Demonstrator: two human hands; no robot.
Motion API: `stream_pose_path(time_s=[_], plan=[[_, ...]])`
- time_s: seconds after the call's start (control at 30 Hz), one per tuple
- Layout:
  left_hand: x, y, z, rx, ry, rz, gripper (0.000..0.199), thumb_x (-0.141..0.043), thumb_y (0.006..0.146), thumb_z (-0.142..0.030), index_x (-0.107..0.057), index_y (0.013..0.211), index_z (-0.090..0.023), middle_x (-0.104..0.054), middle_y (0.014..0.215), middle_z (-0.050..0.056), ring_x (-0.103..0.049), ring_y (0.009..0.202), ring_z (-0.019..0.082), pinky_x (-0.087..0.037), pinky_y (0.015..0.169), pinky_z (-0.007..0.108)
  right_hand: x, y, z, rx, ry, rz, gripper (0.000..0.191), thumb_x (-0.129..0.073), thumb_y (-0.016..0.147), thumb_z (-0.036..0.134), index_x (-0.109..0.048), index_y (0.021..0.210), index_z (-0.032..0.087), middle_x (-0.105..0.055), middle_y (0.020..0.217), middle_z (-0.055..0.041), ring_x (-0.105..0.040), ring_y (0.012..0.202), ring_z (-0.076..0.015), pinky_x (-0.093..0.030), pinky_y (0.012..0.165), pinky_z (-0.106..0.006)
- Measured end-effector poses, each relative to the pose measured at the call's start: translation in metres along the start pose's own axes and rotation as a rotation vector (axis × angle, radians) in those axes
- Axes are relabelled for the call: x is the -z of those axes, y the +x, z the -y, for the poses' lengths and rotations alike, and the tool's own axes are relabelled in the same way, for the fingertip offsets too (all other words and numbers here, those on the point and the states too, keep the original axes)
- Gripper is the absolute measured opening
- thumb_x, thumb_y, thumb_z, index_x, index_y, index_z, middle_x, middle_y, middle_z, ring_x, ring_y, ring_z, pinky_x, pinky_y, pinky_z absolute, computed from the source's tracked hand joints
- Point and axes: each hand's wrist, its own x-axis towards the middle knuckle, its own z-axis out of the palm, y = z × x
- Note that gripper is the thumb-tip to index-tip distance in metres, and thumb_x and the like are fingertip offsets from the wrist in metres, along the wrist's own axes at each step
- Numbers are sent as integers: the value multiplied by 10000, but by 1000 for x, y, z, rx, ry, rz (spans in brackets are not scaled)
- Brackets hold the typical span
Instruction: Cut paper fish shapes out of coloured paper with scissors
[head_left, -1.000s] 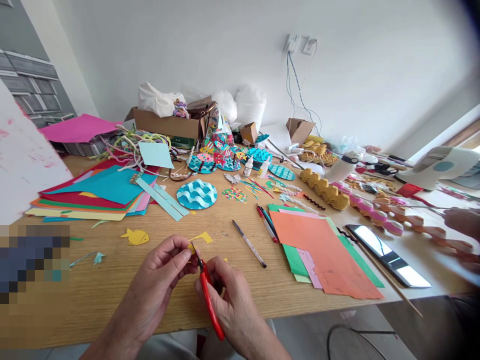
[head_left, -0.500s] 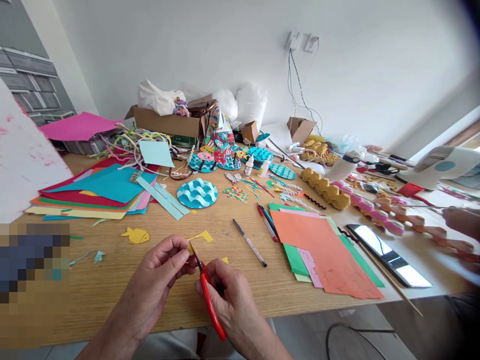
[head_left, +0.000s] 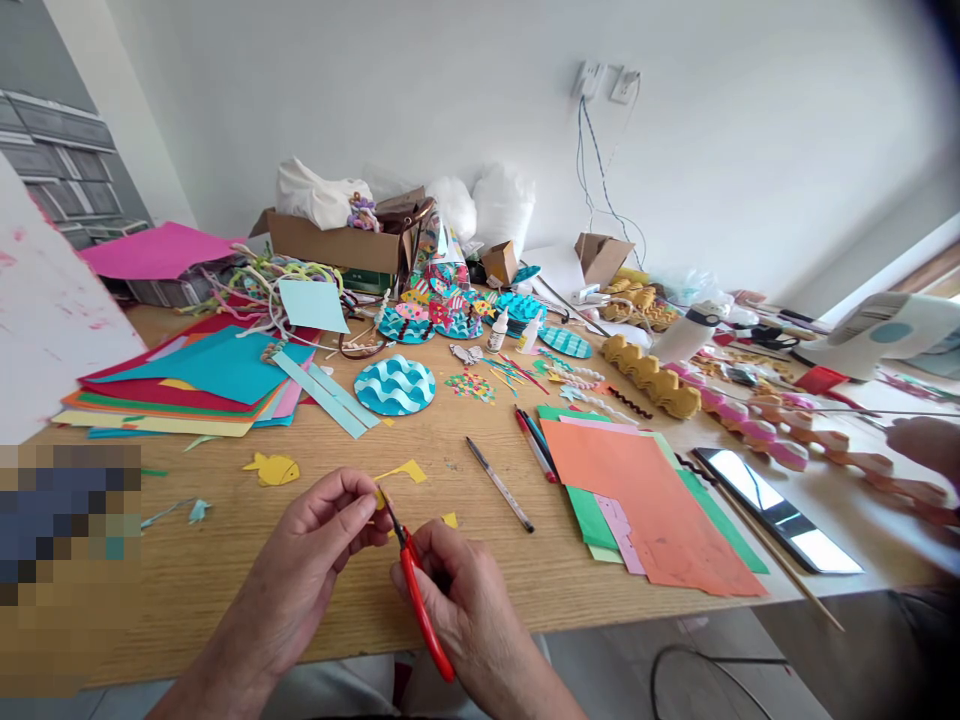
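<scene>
The left hand [head_left: 322, 530] pinches a small yellow paper scrap [head_left: 381, 497] between thumb and fingertips, just above the near edge of the wooden table [head_left: 225, 570]. The right hand [head_left: 465, 610] grips red-handled scissors [head_left: 416, 590], fingers clenched around the handles, the blade tips touching the scrap. A yellow paper fish [head_left: 273, 468] lies to the left, a pen [head_left: 499, 484] to the right.

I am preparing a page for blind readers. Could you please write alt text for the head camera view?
Two bare hands work over a wooden table: the left hand pinches a small yellow paper piece while the right hand cuts it with red-handled scissors. Behind lie a yellow paper fish, a pen, coloured paper sheets and many craft supplies.
</scene>
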Motion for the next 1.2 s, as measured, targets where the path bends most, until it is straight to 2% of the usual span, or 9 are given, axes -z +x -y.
stream_pose_path(time_s=[0.4,0.6,1.07,1.2], plan=[[0,1,2,-32,-29,-21,148,-705,717,-341,-661,702,-200,-641,684,-18,-577,679,141,-492,634,236,-3,3,-4,14,-9,-13,216,-496,749,300,-398,586,196,-359,512,58,-308,489,-89,-233,453,-208],[-2,-2,-1,-62,64,30,129,-659,742,-270,-645,643,-189,-618,643,-9,-537,657,142,-465,643,242,-1,2,-1,10,4,13,206,-510,757,264,-398,598,199,-353,518,61,-303,491,-91,-238,457,-209],[7,-2,-5,-33,170,136,100,-611,780,-258,-640,699,-207,-599,680,-22,-531,688,144,-436,681,253,3,-1,0,3,11,47,185,-500,777,232,-399,626,196,-353,545,63,-299,523,-94,-243,477,-211],[8,-1,-6,-33,198,134,108,-618,769,-268,-641,685,-205,-586,662,-23,-522,677,145,-428,664,251,3,0,-1,-4,12,52,187,-504,780,229,-407,625,193,-345,543,66,-289,523,-90,-230,471,-211]])
